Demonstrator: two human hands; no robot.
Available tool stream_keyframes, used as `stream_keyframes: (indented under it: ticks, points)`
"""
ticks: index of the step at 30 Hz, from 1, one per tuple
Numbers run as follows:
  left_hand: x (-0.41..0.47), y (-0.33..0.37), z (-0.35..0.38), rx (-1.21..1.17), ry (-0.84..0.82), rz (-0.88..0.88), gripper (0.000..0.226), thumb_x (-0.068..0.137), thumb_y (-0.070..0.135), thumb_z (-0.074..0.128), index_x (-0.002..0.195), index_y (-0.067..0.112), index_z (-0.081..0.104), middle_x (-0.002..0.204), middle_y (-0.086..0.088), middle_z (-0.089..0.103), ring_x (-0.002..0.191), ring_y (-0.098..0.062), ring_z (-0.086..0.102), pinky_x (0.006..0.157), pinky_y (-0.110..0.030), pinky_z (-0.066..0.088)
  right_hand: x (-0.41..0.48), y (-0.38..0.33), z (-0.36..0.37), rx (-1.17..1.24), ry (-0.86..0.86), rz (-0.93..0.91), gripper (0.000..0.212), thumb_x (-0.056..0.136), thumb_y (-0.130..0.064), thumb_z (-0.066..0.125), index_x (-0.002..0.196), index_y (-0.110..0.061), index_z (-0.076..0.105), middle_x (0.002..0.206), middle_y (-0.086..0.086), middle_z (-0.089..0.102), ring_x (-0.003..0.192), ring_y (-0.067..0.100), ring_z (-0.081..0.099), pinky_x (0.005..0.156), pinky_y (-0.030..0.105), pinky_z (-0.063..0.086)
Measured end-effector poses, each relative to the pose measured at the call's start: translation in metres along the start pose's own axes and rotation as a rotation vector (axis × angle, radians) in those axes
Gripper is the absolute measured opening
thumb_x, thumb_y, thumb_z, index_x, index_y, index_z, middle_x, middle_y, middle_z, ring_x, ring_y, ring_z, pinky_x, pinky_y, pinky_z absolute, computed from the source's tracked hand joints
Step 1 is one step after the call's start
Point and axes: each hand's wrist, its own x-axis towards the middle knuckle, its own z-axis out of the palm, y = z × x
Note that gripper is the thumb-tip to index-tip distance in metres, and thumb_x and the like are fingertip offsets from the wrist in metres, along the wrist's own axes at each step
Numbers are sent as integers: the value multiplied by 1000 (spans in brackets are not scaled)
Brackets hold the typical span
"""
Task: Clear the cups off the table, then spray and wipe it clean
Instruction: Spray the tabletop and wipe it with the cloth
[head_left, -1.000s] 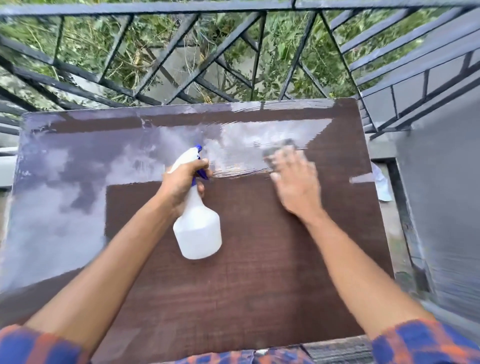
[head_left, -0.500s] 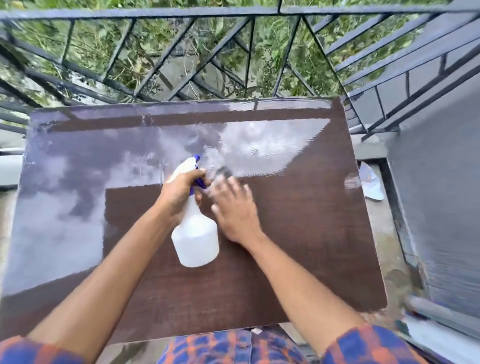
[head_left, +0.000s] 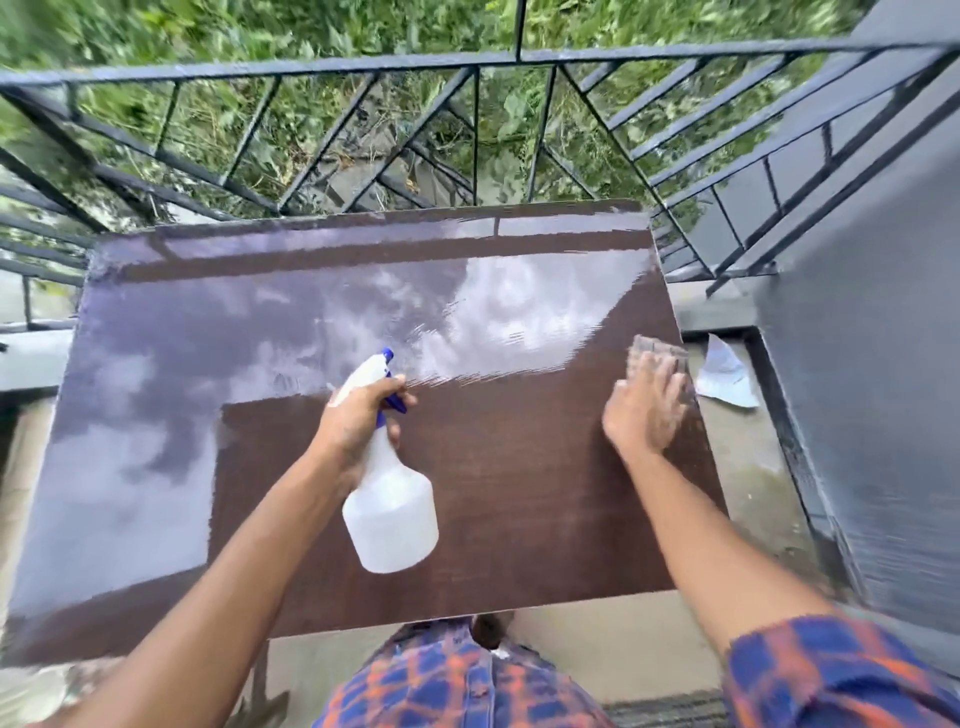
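Observation:
A dark brown glossy table (head_left: 519, 519) fills the middle of the view, with sky reflected on its far and left parts. My left hand (head_left: 358, 421) grips the neck of a white spray bottle (head_left: 392, 514) with a blue trigger, held over the table's centre. My right hand (head_left: 647, 410) lies flat, fingers spread, pressing a small greyish cloth (head_left: 655, 358) against the table near its right edge. The hand and cloth are blurred. No cups are on the table.
A black metal railing (head_left: 467, 156) runs right behind the table, with greenery beyond. A grey wall (head_left: 872, 415) stands on the right. A crumpled white paper (head_left: 724, 376) lies on the concrete floor between table and wall.
My right hand with the cloth has swept from beside the bottle to the table's right edge. The left hand and bottle have stayed in place. The camera has tilted up.

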Motion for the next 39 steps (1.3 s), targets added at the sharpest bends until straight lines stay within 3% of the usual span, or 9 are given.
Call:
stream_keyframes:
  ticks: [9, 12, 17, 22, 27, 30, 32, 35, 39]
  points:
    - [-38, -36, 13, 9, 29, 10, 47, 99, 7, 58, 145, 19, 54, 78, -12, 57, 42, -8, 52, 42, -17, 41, -185, -64, 54, -59, -280, -1084, 64, 89, -35, 56, 149, -30, 35, 163, -2, 30, 149, 25, 28, 115, 56, 32]
    - [-43, -49, 11, 84, 36, -25, 47, 98, 11, 62, 144, 5, 55, 80, -11, 63, 45, -10, 53, 42, -19, 39, -150, 2, 45, -51, -133, -946, 52, 93, -44, 49, 143, -30, 51, 159, -3, 39, 142, 28, 40, 111, 54, 37]
    - [-56, -63, 13, 144, -20, -53, 38, 99, 19, 61, 136, 22, 57, 78, -5, 65, 41, -15, 40, 42, -21, 35, -63, 131, 14, 69, 96, -269, 54, 99, -33, 38, 151, -17, 44, 158, 14, 39, 138, 41, 44, 109, 56, 39]
    - [-63, -74, 16, 175, -12, -45, 45, 99, 18, 62, 143, 17, 54, 76, -6, 65, 40, -15, 41, 43, -22, 36, -88, 122, 16, 139, 147, 19, 55, 94, -29, 39, 146, -14, 49, 156, 19, 41, 140, 46, 39, 113, 56, 34]
    - [-72, -81, 15, 218, -12, -35, 36, 99, 17, 61, 135, 14, 57, 80, -8, 65, 41, -16, 43, 42, -22, 38, -181, 28, 46, 127, 45, -381, 61, 94, -31, 45, 152, -17, 38, 162, 13, 33, 145, 42, 32, 115, 57, 26]
    - [-82, -84, 17, 194, -13, -54, 6, 98, 14, 62, 100, 9, 62, 78, -11, 64, 42, -16, 46, 42, -21, 40, -234, -7, 63, 68, -109, -822, 65, 92, -30, 52, 153, -20, 32, 162, 8, 32, 146, 37, 31, 114, 57, 31]
    - [-87, -86, 19, 155, 7, -70, 14, 98, 12, 62, 85, 7, 61, 72, -10, 62, 43, -14, 50, 41, -19, 41, -249, -5, 63, 24, -162, -962, 62, 91, -30, 57, 150, -24, 37, 160, 5, 36, 144, 34, 35, 113, 56, 33]
    - [-91, -89, 18, 191, 28, -34, 6, 99, 12, 62, 93, 12, 61, 68, -5, 65, 50, -13, 55, 41, -20, 40, -235, 39, 49, 51, -103, -896, 59, 89, -29, 58, 146, -30, 41, 156, 0, 44, 141, 31, 41, 115, 54, 29]
    - [-91, -92, 16, 214, 13, -67, 4, 99, 16, 63, 101, 16, 60, 73, -6, 64, 41, -14, 44, 41, -21, 37, -175, 146, 23, 87, -20, -461, 57, 96, -29, 45, 153, -22, 42, 161, 7, 36, 144, 35, 36, 116, 53, 30]
